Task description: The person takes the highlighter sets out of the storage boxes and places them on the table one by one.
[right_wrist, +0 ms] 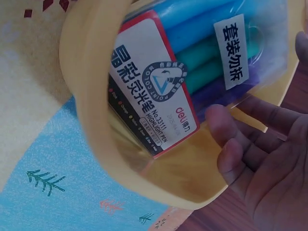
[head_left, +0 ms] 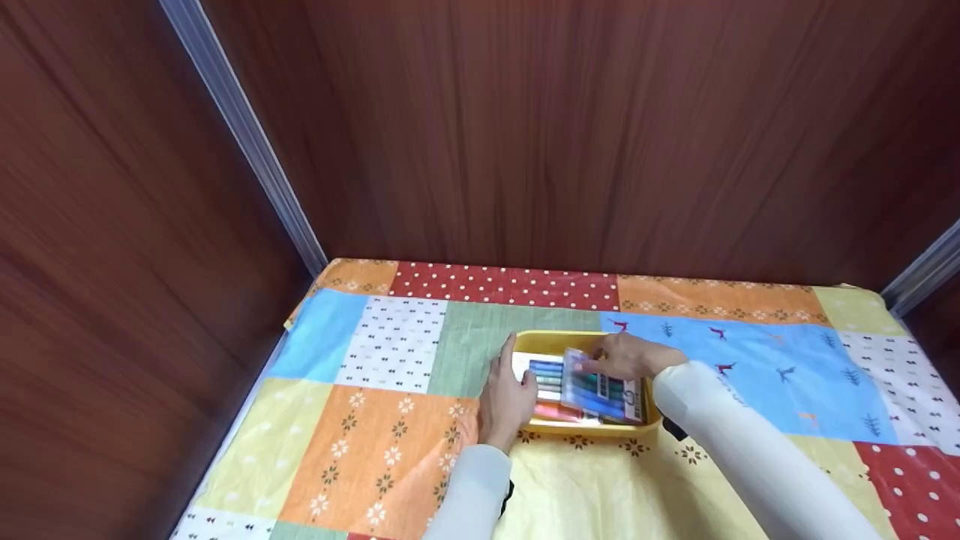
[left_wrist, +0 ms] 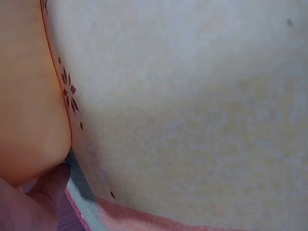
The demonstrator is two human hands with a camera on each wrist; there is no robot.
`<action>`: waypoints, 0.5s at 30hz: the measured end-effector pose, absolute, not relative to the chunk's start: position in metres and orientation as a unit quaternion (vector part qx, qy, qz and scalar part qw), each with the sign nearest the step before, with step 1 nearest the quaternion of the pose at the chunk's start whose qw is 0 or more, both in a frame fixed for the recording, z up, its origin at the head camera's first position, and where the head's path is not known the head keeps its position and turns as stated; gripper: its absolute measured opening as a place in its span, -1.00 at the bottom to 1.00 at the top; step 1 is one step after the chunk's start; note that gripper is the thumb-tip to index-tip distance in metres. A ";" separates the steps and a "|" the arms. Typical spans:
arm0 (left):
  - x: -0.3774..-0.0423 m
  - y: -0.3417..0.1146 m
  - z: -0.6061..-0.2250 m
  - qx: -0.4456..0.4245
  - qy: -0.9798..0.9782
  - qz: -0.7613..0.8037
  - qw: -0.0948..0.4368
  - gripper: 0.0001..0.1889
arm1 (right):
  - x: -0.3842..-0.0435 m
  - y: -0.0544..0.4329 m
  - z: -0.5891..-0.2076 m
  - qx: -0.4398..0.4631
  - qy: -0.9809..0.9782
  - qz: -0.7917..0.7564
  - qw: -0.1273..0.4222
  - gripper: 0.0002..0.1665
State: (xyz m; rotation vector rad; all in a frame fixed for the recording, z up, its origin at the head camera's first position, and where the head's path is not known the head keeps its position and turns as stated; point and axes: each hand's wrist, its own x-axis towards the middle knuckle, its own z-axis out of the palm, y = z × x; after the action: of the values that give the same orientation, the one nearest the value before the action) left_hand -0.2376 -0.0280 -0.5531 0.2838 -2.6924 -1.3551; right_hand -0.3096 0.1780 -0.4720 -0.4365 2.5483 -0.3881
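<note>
We hold the highlighter pack (right_wrist: 195, 62) by its edge in the curled right hand (head_left: 626, 355), tilted inside the yellow basket (head_left: 589, 430). We rest the left hand (head_left: 504, 399), fingers nearly straight, against the basket's left end.

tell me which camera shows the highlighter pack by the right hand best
Right wrist: the highlighter pack appears close up, its label large and readable. The head view shows it small, in the yellow tray, partly covered by the right hand. The left wrist view does not show it.
</note>
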 end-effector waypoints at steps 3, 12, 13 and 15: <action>-0.238 -0.028 -0.553 0.089 -0.888 -0.447 0.058 -0.27 | -0.311 0.180 -0.473 -0.147 0.941 -0.146 0.267 -0.04; -0.239 -0.030 -0.553 0.092 -0.888 -0.448 0.053 -0.28 | -0.315 0.178 -0.476 -0.145 0.940 -0.139 0.275 -0.03; -0.238 -0.030 -0.554 0.093 -0.887 -0.448 0.053 -0.28 | -0.315 0.178 -0.477 -0.148 0.941 -0.135 0.274 -0.03; -0.238 -0.030 -0.554 0.094 -0.888 -0.448 0.054 -0.29 | -0.315 0.177 -0.480 -0.157 0.941 -0.128 0.271 -0.02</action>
State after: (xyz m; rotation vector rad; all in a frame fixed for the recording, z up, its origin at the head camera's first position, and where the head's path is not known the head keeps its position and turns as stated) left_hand -0.2379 -0.0298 -0.5540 0.2854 -2.6958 -1.3594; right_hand -0.3151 0.1771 -0.4797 -0.4220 2.5339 -0.3441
